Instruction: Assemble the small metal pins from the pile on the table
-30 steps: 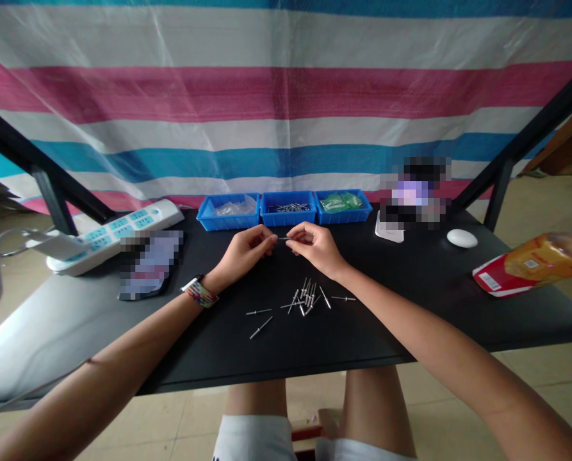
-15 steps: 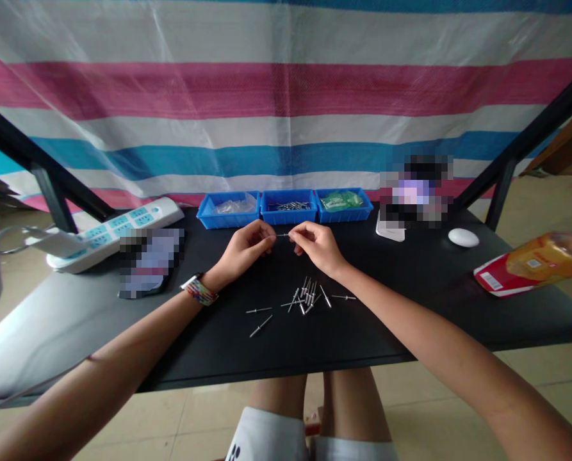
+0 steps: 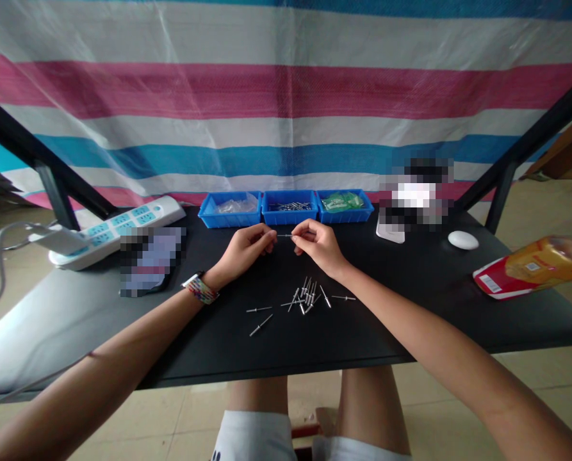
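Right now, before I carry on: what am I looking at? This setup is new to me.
No machine here: a person's bare left hand and right hand. Every picture comes from one camera worn on the head, looking forward and down. The fingers of both hands hold a thin metal pin between them. Loose pins lie on the black table, nearer the camera. Beyond the hands stand three blue bins: clear plastic in the left one, metal pieces in the middle, green plastic in the right. A power strip is at the left, a bottle at the right.
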`<state>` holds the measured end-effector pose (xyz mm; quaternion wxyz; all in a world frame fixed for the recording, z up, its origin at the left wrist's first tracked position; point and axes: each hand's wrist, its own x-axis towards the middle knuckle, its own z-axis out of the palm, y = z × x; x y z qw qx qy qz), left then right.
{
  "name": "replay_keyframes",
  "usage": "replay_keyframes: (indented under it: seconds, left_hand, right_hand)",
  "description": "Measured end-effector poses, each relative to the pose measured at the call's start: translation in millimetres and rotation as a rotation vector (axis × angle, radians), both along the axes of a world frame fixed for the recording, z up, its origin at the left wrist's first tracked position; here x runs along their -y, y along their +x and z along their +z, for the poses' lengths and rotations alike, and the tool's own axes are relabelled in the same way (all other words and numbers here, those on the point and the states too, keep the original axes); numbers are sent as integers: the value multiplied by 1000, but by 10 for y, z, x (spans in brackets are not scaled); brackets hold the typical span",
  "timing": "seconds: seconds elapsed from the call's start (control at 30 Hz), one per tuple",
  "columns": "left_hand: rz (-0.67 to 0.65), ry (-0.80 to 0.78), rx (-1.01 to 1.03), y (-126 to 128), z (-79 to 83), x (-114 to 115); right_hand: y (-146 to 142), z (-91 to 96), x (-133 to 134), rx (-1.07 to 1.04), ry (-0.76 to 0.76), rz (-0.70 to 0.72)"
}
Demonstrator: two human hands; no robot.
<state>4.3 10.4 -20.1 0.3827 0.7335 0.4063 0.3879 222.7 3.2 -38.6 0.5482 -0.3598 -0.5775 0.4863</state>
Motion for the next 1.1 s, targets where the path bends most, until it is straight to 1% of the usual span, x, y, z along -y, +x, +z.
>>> replay_keyframes:
  seconds: [0.13, 0.27, 0.33, 0.47, 0.53, 0.6, 0.7, 0.73, 0.77, 0.83, 0.93, 1.0, 1.03, 1.1]
  left_hand:
    - [-3, -13, 3, -4, -13, -11]
    - [-6, -39, 29, 1, 14, -4]
    - [-7, -51, 67, 6, 28, 0]
    - [-5, -61, 115, 18, 27, -3]
    - [-11, -68, 118, 20, 17, -10]
    - [-16, -75, 119, 16, 8, -16]
    - [-12, -79, 113, 8, -4, -20]
    - [-12, -77, 111, 6, -8, -20]
    - [-12, -75, 111, 5, -12, -19]
    - [-14, -68, 119, 3, -19, -18]
    - [-14, -57, 137, 2, -28, -14]
    - [-16, -53, 140, 2, -30, -11]
    - [-17, -54, 140, 2, -30, -9]
    - [-15, -58, 135, 4, -25, -4]
  right_hand:
    - [3, 5, 13, 23, 8, 12]
    - [6, 45, 10, 17, 16, 3]
    - [10, 77, -27, 0, 17, -39]
    - [34, 128, -175, -62, 25, -227]
    - [68, 129, -252, -67, 11, -248]
    - [118, 115, -298, -11, 3, -243]
    - [183, 105, -277, 100, 46, -298]
    - [189, 114, -240, 129, 65, -292]
    - [183, 130, -187, 159, 84, -251]
    - [136, 181, -36, 243, 141, -81]
    - [6, 269, 264, 422, 346, 244]
    - [-84, 305, 455, 486, 489, 432]
    - [-121, 313, 533, 518, 548, 501]
    - [-176, 309, 639, 593, 642, 574]
